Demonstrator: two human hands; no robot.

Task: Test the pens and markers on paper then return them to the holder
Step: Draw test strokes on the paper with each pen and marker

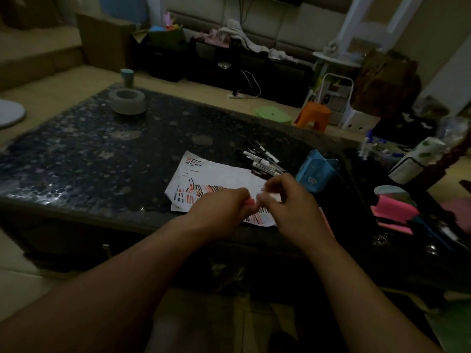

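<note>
I see both hands meet over the scribbled paper [209, 171]. The left hand [224, 207] grips a red marker [251, 202]. The right hand [288, 200] curls at the marker's end, but through the blur I cannot tell whether it grips. Loose pens [262, 159] lie beyond on the dark table [76, 154], just beside the blue holder [317, 171] — a tape roll [127, 101] sits far back.

Dimly lit home living room: cushioned sofa [280, 29] strewn with clothes [239, 34], low stone-patterned desk [89, 154], orange plastic stool [313, 117], cardboard box [104, 44].
</note>
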